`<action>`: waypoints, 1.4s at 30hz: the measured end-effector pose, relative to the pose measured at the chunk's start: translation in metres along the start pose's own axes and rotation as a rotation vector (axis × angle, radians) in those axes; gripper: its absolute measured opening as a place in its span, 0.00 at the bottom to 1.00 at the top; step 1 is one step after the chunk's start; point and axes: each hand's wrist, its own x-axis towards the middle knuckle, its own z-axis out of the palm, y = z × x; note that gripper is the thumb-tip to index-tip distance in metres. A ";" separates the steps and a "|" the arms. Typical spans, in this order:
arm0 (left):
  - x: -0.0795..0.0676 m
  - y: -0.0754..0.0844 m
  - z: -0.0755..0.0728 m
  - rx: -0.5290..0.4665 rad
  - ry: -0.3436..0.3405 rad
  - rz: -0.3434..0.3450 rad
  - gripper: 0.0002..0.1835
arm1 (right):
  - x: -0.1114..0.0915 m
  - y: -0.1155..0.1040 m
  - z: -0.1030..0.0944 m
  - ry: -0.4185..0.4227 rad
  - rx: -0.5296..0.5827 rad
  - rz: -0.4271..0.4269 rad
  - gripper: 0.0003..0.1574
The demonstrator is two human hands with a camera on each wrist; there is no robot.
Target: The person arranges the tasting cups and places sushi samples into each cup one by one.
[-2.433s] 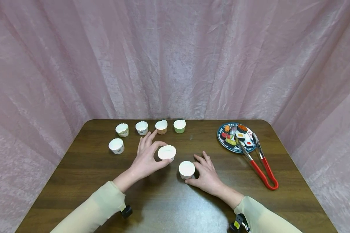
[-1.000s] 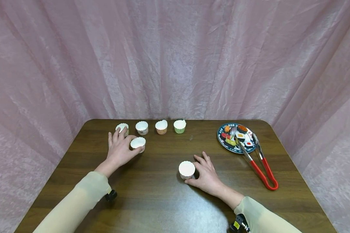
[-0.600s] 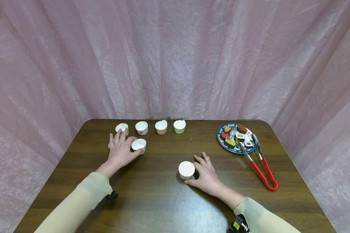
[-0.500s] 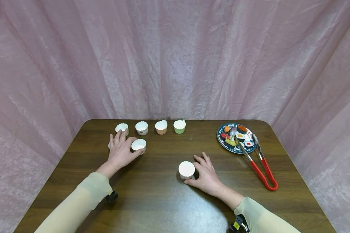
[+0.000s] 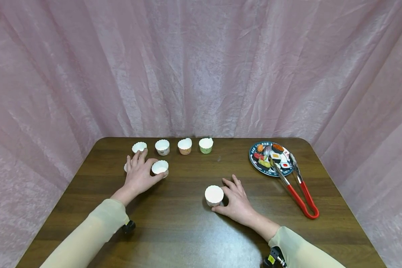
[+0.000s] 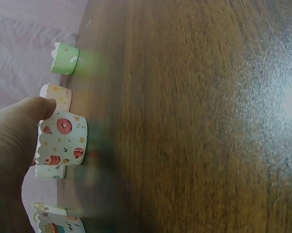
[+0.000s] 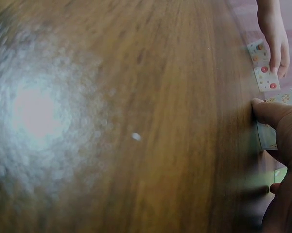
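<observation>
My left hand (image 5: 139,176) pinches a white paper baking cup (image 5: 160,168) between thumb and fingers, at the left of the table. Red doughnuts and small treats are printed on that baking cup's side in the left wrist view, where it stands upright at the tabletop. Near the middle, my right hand (image 5: 238,203) grips a second paper baking cup (image 5: 214,195), also upright, thumb in front. Its pale blue-green printed side (image 7: 267,137) shows in the right wrist view. Another baking cup (image 5: 125,168) sits mostly hidden behind my left hand.
Along the back edge stand several baking cups, among them an orange one (image 5: 184,146) and a green one (image 5: 206,146). At the right lies a dark blue plate (image 5: 258,168) of sushi pieces (image 5: 276,158), with red-handled tongs (image 5: 309,197) resting partly on it.
My left hand has carried its baking cup leftward from near the middle to the left, in front of the back row. It then shifts only slightly. My right hand stays in place.
</observation>
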 end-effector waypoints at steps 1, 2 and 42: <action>0.000 0.000 -0.001 -0.001 -0.003 -0.002 0.39 | 0.000 0.000 0.000 0.000 0.000 -0.001 0.34; -0.001 0.001 -0.001 0.000 -0.005 -0.005 0.40 | 0.000 0.000 0.000 -0.001 0.001 -0.002 0.34; -0.003 0.048 -0.038 -0.154 0.019 0.195 0.44 | 0.000 0.001 0.000 0.026 -0.011 -0.036 0.35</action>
